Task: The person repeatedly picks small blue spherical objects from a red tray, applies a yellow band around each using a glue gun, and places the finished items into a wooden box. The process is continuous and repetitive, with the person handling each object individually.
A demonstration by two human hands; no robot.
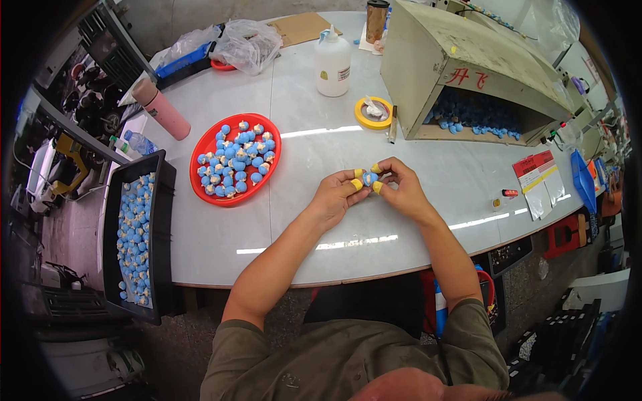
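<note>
Between my two hands, over the middle of the grey table [307, 260], is a small blue piece [369, 179] with a pale part on it. Yellow wraps cover the thumb and fingertips of both hands. My left hand [336, 195] pinches the piece from the left. From the right, the thumb and finger of my right hand [403, 190] close on the same piece. Its exact kind is too small to make out. To the left of my hands, a round red tray [275, 160] holds many small blue balls with cream-coloured bits.
At the left edge, a black bin [164, 234] holds more blue balls. A pink bottle [164, 113], white squeeze bottle [333, 70] and yellow tape roll [361, 119] stand or lie farther back. A beige box [394, 73] with blue pieces inside occupies the back right, near red-and-white papers [535, 175].
</note>
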